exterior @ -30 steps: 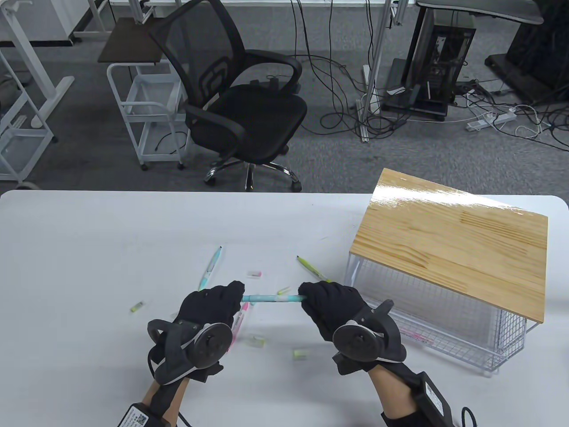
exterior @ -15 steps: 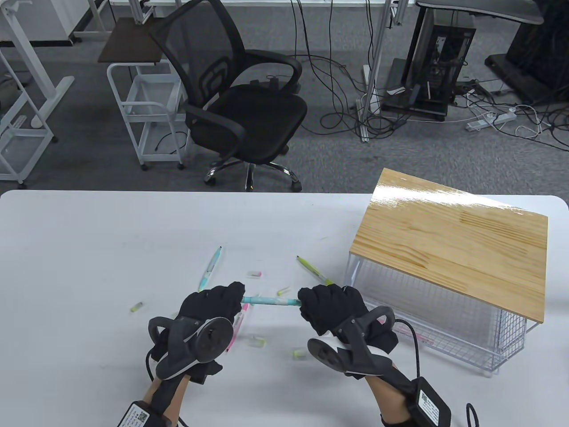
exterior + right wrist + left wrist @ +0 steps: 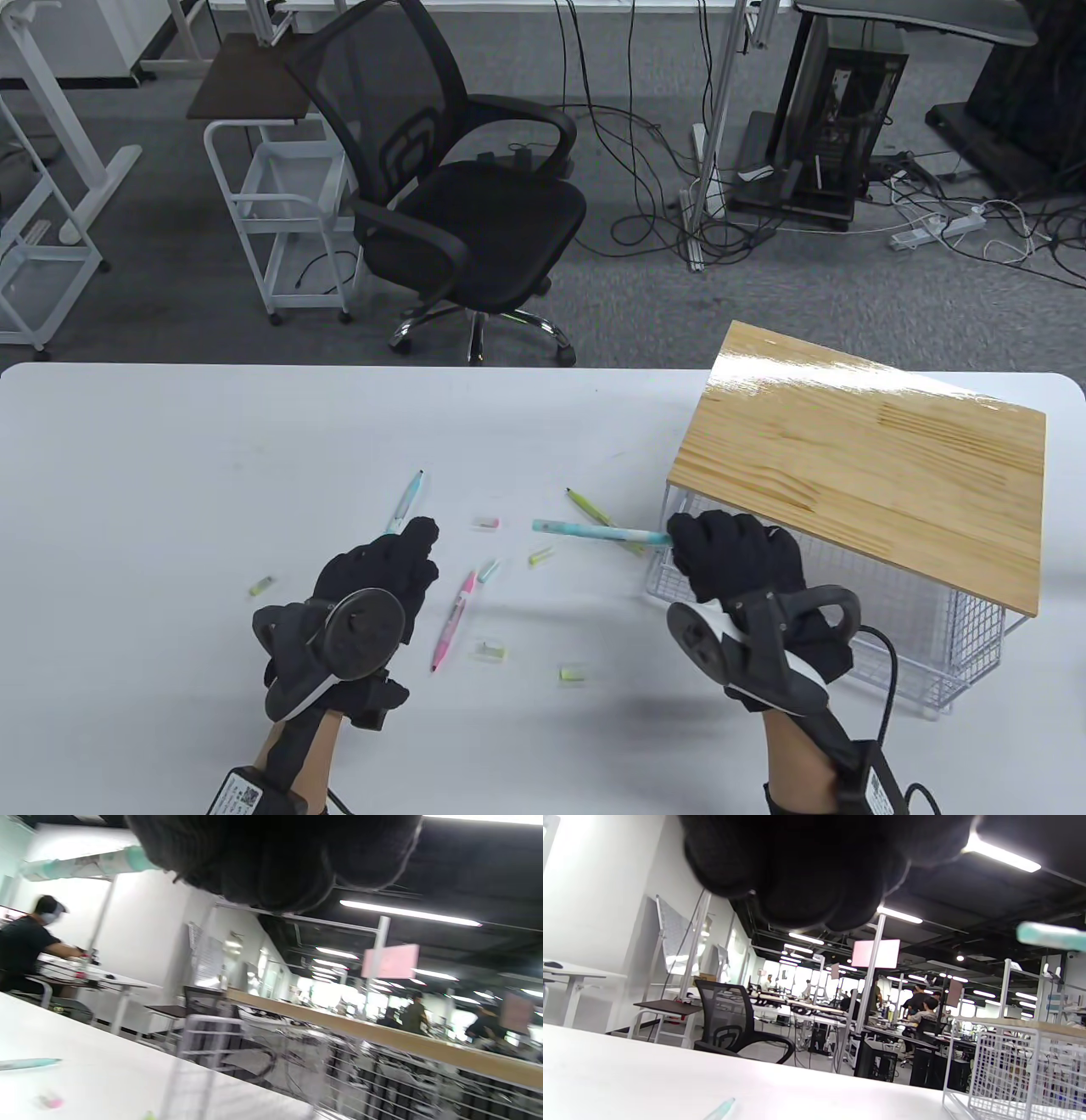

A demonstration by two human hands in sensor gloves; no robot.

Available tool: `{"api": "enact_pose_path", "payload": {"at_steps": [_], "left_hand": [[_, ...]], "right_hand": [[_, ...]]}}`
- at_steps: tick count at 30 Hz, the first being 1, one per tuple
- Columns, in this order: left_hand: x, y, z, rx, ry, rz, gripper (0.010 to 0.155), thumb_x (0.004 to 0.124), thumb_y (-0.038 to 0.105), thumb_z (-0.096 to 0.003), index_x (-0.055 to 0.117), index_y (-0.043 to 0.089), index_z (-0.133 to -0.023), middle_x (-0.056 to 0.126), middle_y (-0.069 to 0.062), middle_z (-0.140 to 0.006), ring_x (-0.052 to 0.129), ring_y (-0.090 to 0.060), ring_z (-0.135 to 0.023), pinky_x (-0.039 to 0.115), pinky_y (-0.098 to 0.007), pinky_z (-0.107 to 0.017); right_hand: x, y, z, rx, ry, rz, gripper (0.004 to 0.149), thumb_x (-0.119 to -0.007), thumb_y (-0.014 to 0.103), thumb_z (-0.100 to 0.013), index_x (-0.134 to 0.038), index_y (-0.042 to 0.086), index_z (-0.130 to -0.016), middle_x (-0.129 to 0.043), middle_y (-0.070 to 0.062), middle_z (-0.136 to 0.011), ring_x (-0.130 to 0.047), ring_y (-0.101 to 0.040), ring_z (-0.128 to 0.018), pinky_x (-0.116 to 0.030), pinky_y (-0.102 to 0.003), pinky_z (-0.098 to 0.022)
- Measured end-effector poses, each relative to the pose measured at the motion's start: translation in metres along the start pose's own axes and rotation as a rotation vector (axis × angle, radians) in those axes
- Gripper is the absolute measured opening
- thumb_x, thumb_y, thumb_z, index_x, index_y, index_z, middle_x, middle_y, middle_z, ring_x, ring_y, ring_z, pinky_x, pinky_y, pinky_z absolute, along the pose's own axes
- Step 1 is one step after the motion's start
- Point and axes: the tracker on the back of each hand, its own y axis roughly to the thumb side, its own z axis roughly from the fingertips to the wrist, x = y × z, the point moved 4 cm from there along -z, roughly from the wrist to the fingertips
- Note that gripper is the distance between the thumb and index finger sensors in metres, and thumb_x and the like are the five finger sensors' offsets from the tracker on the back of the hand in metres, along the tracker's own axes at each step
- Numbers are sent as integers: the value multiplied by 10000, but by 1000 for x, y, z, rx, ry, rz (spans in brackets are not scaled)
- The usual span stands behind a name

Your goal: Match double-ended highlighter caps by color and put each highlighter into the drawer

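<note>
As the table view shows, counts run thus:
Right hand: fingers curled round one teal highlighter, held above the desk, just beside the wire drawer.
Left hand: loosely curled, holding nothing.
Highlighters on desk: three between and beyond the hands: teal, pink, green.
Loose caps: six.

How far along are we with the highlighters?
Early. Nothing can be confirmed in the wire drawer under the wooden top. In hand: the right hand holds a capped teal highlighter beside the drawer front; the left hand holds nothing visible. Left: the blue highlighter, green highlighter, pink highlighter and loose caps.
</note>
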Motion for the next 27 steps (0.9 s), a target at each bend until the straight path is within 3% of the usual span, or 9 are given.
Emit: {"api": "enact_pose_path", "payload": {"at_steps": [3,8,13,19,27], "left_hand": [[1,-4,-1,-13,-4,3,510,616,433,-586,620,339,-1087,884,70,-917,951,-157,-694,803,-431,-653],[5,-6,-2,-24,-22,-7,508,614,432,-587,620,341,-1087,884,69,-922,950,-159,-700,802,-433,-657],[5,-6,-2,-29,-30,-13,508,613,434,-587,621,344,-1087,883,70,-925,950,-161,-706,800,-434,-661],[5,-6,-2,-36,-39,-18,507,611,434,-588,622,344,-1087,882,68,-930,949,-162,-711,799,-436,-663],[7,-8,-3,-44,-54,-19,508,613,437,-588,621,346,-1087,882,66,-933,948,-166,-721,795,-441,-668]], "right_hand": [[-8,-32,2,-120,137,24,416,-663,382,-567,-717,353,-979,-812,-11,-951,-912,-194,-760,-768,-446,-659],[-21,-66,7,-237,263,55,413,-698,380,-556,-764,361,-963,-852,-17,-942,-945,-206,-748,-792,-446,-640],[-24,-88,13,-322,294,58,408,-745,377,-537,-821,348,-937,-904,-34,-906,-981,-219,-705,-822,-442,-606],[-37,-93,13,-353,356,75,404,-790,379,-515,-867,346,-909,-949,-38,-875,-1015,-222,-678,-845,-437,-579],[-78,-84,8,-322,497,99,443,-787,390,-519,-839,352,-957,-928,-49,-917,-1010,-240,-708,-836,-455,-593]]}}
